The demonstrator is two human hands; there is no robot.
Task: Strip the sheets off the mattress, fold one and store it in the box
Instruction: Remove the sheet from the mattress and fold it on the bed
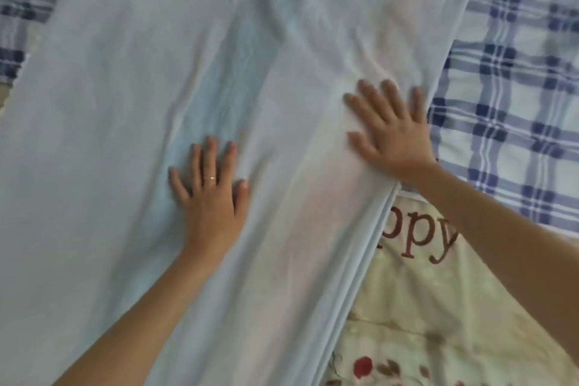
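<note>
A large pale blue sheet of thin, smooth fabric (125, 72) lay spread over the bed and filled most of the view, from the top edge down to the bottom edge. It had long soft wrinkles in the middle, and a darker blue band ran along its centre. At its lower right border several layers of the fabric lay one on another, so the sheet was doubled there. The left hand (211, 194) rested flat on the sheet near the centre, palm down; its grip was apart, the fingers straight and slightly spread, and it held nothing. A thin gold ring (209, 178) was on one finger of this hand. The right hand (391, 131) pressed flat on the sheet just beside its right border, also palm down, its grip apart with the fingers spread wide and nothing held in it. Under the blue sheet, on the right and at the upper left corner, a white cloth with dark blue checks (517, 88) was visible. Nearer to the person, at the lower right, lay a cream cover with red printed letters and red spots (423, 307), partly hidden by the blue sheet and by the right forearm.
</note>
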